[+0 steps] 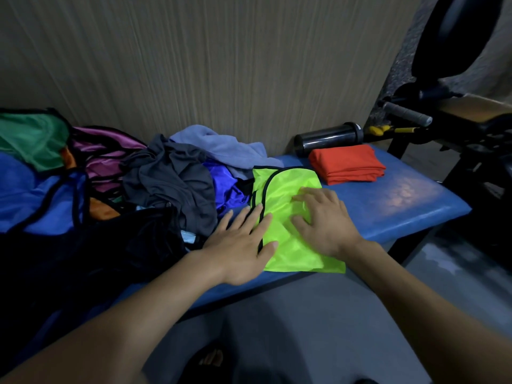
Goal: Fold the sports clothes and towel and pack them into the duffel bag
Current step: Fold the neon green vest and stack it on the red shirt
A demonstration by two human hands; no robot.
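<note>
Both hands flat, fingers spread: left hand (pixel 240 246) and right hand (pixel 324 221) press the neon bib (pixel 285 217). Bag's contents hidden, no readable labels.

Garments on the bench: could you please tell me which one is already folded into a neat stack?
The orange-red garment beside the black bottle; the others lie crumpled, or flat under both hands.

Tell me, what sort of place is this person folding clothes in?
Probably a gym: a blue padded bench strewn with sports bibs, exercise equipment with a foam-grip handle on the right, and a dark shaker bottle by the wall.
</note>
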